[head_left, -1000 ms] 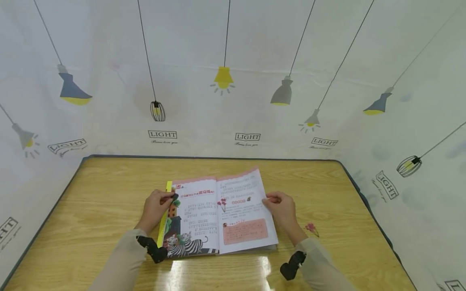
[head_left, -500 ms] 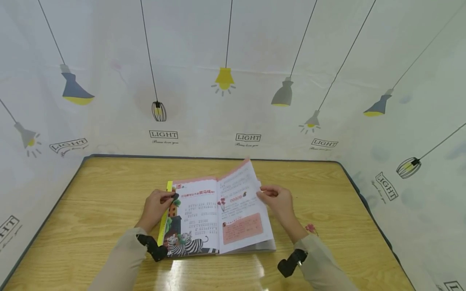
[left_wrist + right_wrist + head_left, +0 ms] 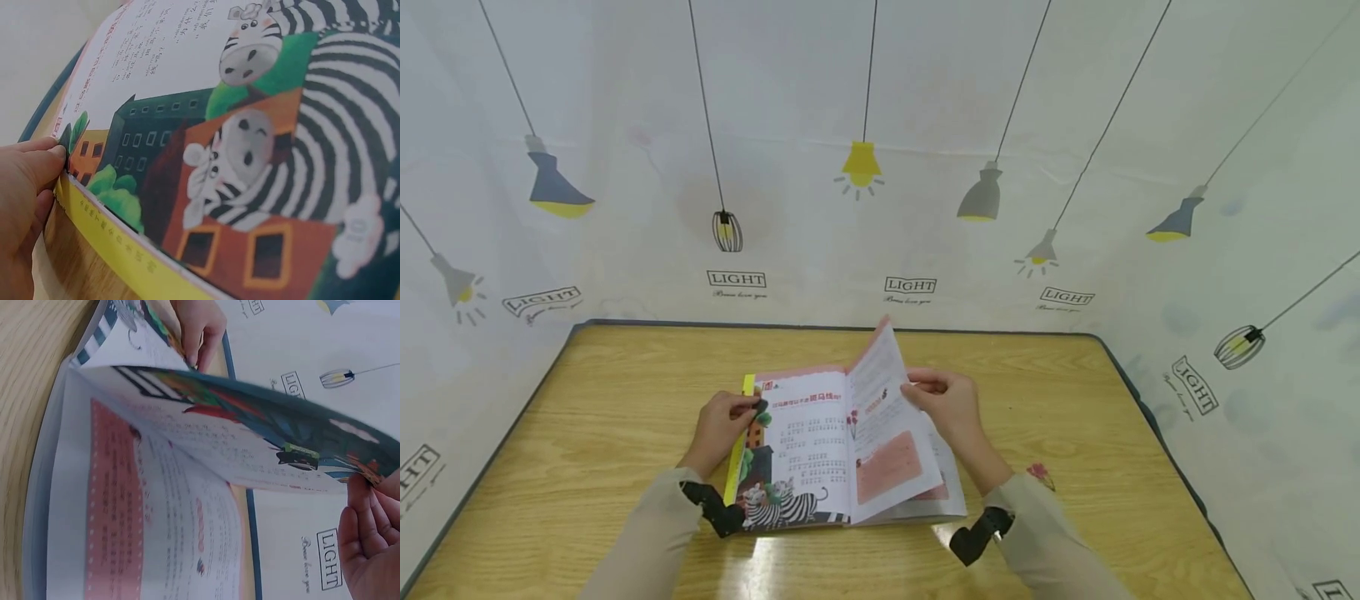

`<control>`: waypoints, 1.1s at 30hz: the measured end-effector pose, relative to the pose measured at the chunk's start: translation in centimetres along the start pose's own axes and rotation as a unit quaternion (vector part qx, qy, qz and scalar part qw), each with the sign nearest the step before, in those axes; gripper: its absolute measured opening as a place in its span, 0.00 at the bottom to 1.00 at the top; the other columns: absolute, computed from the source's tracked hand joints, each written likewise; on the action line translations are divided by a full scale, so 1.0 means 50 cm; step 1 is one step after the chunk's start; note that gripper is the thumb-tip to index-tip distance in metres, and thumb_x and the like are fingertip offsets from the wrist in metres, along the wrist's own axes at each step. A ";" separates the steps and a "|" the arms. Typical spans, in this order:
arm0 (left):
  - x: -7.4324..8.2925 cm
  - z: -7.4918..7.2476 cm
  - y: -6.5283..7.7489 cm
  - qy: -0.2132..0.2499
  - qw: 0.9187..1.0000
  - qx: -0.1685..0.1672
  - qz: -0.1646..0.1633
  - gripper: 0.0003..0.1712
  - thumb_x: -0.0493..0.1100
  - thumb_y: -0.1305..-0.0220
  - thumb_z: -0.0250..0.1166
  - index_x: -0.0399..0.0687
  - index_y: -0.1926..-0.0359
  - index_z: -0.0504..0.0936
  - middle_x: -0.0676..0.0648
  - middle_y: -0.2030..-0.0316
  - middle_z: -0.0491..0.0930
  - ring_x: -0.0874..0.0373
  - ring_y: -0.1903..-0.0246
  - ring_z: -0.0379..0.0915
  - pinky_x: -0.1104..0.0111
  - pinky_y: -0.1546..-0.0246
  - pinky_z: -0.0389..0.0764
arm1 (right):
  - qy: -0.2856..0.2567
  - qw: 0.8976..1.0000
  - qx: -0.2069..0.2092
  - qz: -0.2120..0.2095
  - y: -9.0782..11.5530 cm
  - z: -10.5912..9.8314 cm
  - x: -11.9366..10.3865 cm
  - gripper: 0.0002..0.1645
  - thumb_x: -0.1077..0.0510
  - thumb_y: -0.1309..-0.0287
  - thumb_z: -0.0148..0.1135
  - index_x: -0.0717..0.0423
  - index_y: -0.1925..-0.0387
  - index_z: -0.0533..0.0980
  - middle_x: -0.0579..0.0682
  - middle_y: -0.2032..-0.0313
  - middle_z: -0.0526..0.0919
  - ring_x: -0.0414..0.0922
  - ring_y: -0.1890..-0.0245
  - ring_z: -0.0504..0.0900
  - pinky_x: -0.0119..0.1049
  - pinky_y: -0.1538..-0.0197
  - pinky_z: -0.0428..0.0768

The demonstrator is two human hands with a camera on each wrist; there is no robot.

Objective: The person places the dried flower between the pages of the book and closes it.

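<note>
An open children's picture book [image 3: 808, 433] lies on the table, zebras printed on its left page. My left hand [image 3: 718, 432] grips the book's left edge between thumb and fingers; the left wrist view shows the thumb [image 3: 53, 159] on the page beside the yellow cover strip [image 3: 112, 244]. My right hand [image 3: 949, 410] pinches the outer edge of a single page [image 3: 887, 442], which stands raised and tilted leftward over the book. Beneath it, in the right wrist view, another printed page [image 3: 159, 519] with a pink box shows. The raised page's back carries a dark, colourful picture.
The wooden table [image 3: 625, 367] has a dark edge and meets a pale wall cloth [image 3: 820, 250] printed with lamps. A pink flower print [image 3: 1041, 476] shows on the table right of the book, near the right sleeve [image 3: 1037, 525].
My right hand has moved leftward and slightly away from me, lifting the page higher and turning it left. More of the page underneath shows. The left hand has stayed in place.
</note>
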State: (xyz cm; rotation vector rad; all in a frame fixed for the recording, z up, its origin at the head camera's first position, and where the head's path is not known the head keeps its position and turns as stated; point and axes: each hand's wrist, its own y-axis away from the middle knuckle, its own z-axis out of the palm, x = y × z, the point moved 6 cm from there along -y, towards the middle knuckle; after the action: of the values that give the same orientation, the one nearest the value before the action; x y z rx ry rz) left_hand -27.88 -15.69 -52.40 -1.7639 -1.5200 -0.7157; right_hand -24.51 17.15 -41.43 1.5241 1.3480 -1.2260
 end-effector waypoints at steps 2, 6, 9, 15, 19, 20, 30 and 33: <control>0.000 0.000 0.000 -0.004 1.000 -0.001 -0.003 0.13 0.32 0.41 0.61 0.33 0.54 0.80 0.41 0.66 0.72 0.50 0.65 0.70 0.61 0.65 0.75 | 0.000 1.000 -0.003 -0.006 0.001 0.011 -0.009 0.11 0.65 0.57 0.70 0.66 0.67 0.82 0.52 0.78 0.82 0.38 0.78 0.78 0.27 0.74 0.75; 0.000 0.001 -0.001 -0.008 1.000 -0.007 -0.010 0.14 0.33 0.41 0.61 0.33 0.54 0.80 0.42 0.66 0.71 0.51 0.66 0.68 0.63 0.66 0.74 | -0.004 1.000 -0.015 -0.010 0.002 0.037 -0.025 0.11 0.66 0.57 0.70 0.67 0.67 0.82 0.53 0.78 0.82 0.37 0.78 0.77 0.27 0.74 0.75; 0.000 0.002 -0.003 -0.006 1.000 -0.009 -0.008 0.14 0.33 0.41 0.61 0.32 0.53 0.80 0.42 0.66 0.71 0.52 0.67 0.68 0.66 0.68 0.73 | -0.011 1.000 -0.025 -0.014 0.005 0.058 -0.038 0.12 0.66 0.57 0.70 0.67 0.67 0.82 0.54 0.77 0.82 0.37 0.78 0.77 0.27 0.73 0.75; 0.001 0.003 -0.008 -0.002 1.000 -0.015 -0.011 0.14 0.33 0.41 0.61 0.32 0.53 0.80 0.42 0.68 0.71 0.52 0.68 0.68 0.67 0.69 0.73 | -0.022 0.998 -0.051 -0.013 0.012 0.098 -0.053 0.13 0.64 0.56 0.70 0.66 0.65 0.81 0.55 0.75 0.82 0.36 0.77 0.77 0.28 0.71 0.75; 0.012 -0.002 -0.017 -0.002 0.999 -0.023 -0.022 0.15 0.35 0.41 0.62 0.34 0.53 0.80 0.43 0.67 0.71 0.53 0.68 0.66 0.68 0.70 0.71 | -0.018 0.998 -0.059 -0.015 0.014 0.116 -0.058 0.13 0.63 0.55 0.70 0.66 0.65 0.82 0.53 0.76 0.82 0.36 0.77 0.77 0.28 0.71 0.75; 0.017 -0.006 -0.020 -0.001 0.999 -0.021 -0.025 0.15 0.36 0.40 0.62 0.34 0.53 0.80 0.43 0.66 0.71 0.53 0.68 0.66 0.67 0.71 0.71 | -0.017 0.998 -0.061 -0.014 0.014 0.120 -0.058 0.13 0.63 0.55 0.70 0.65 0.65 0.82 0.53 0.76 0.82 0.36 0.77 0.77 0.28 0.72 0.75; 0.172 -0.053 -0.054 0.013 0.999 0.002 0.049 0.15 0.37 0.39 0.61 0.35 0.52 0.79 0.40 0.62 0.78 0.49 0.64 0.75 0.60 0.65 0.77 | -0.030 0.996 -0.076 -0.024 0.016 0.150 -0.061 0.13 0.64 0.55 0.69 0.66 0.65 0.81 0.52 0.77 0.81 0.37 0.77 0.77 0.29 0.72 0.75; 0.224 -0.057 -0.061 0.035 0.997 -0.013 0.063 0.16 0.38 0.39 0.61 0.37 0.51 0.79 0.41 0.63 0.80 0.51 0.66 0.76 0.63 0.69 0.77 | -0.032 0.996 -0.087 -0.019 0.018 0.163 -0.063 0.13 0.63 0.54 0.69 0.66 0.64 0.81 0.51 0.76 0.81 0.38 0.77 0.78 0.31 0.71 0.76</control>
State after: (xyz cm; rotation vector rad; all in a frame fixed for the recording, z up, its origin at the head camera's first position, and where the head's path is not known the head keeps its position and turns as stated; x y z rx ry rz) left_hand -28.99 -10.95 -41.51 -1.8181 -1.3462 -0.7291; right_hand -25.02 8.40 -40.60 1.3340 1.4084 -1.1380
